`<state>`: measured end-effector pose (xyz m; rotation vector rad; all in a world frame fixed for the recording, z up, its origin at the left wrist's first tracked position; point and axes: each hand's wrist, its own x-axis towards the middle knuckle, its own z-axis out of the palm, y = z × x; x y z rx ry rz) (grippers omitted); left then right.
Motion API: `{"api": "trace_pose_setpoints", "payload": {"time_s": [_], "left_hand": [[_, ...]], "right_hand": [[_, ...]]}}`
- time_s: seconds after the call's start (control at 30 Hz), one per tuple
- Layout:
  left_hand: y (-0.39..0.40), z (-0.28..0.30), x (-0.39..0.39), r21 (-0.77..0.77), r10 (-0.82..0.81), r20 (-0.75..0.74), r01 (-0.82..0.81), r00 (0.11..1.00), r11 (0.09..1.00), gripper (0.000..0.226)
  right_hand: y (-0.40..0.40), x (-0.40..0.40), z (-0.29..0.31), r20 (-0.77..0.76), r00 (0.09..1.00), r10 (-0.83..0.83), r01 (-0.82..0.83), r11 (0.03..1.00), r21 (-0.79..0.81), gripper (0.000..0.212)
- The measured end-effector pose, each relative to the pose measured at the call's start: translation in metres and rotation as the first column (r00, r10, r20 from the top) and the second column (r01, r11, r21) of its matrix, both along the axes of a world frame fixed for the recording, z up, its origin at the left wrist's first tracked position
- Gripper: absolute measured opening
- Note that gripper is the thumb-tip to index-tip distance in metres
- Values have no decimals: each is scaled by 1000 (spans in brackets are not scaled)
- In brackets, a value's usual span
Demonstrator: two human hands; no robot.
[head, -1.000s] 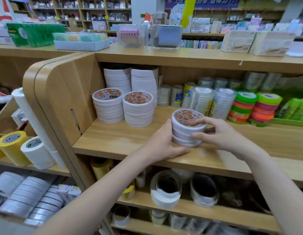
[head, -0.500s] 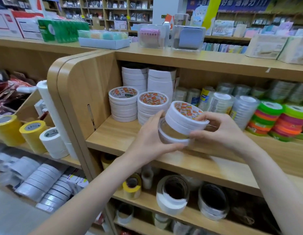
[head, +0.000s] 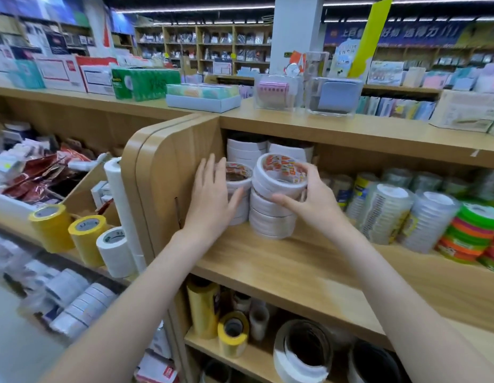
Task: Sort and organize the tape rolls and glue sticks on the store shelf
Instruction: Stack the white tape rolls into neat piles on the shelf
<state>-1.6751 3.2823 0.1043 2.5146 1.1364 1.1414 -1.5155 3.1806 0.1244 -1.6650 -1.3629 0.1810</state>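
A small stack of white tape rolls [head: 279,178] with red-orange labels sits tilted on top of the right front stack [head: 270,219] on the middle shelf [head: 281,269]. My right hand [head: 309,200] grips that top stack from the right, thumb at its front. My left hand [head: 212,197] lies with straight fingers against the left front stack [head: 237,183], beside the shelf's rounded end panel [head: 163,178]. Taller white stacks [head: 247,147] stand behind.
Clear tape stacks [head: 384,214] and green-orange rolls [head: 472,230] fill the shelf to the right. Yellow and white rolls [head: 82,239] stand on the lower left unit. Loose rolls [head: 301,352] lie on the shelf below. Boxes [head: 201,99] sit on top.
Both hands lifted the small stack off the shelf front and carried it left onto the right front stack. My left hand let go and moved to the left stack.
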Motion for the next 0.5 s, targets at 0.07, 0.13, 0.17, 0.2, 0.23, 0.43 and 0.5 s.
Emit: {"api": "trace_pose_setpoints", "payload": {"time_s": [0.07,0.13,0.17,0.2,0.23,0.43,0.5], "left_hand": [[-8,-13,-2,11,-6,119,5,993,1000,61],[-13,-24,-1,-47,-26,209,37,978,998,61],[-15,-28,2,-77,-36,234,55,972,995,63],[-15,-30,4,-92,-45,253,70,966,993,65],[-15,-31,7,-100,-49,266,78,963,992,66],[-6,-28,20,-149,33,340,19,940,989,62],[-8,-28,22,-172,36,407,37,913,984,61]], "right_hand": [[-3,-1,-4,-10,999,-47,47,998,40,82],[-6,-2,-5,-16,996,-89,90,993,79,88],[-7,-3,-5,-10,995,-98,99,991,87,90],[-7,-4,-6,3,995,-101,100,991,90,90],[-8,-5,-6,17,995,-102,100,991,94,90],[-7,-1,-7,35,992,-122,120,991,61,85],[-4,-3,-7,82,989,-123,120,992,35,81]]}}
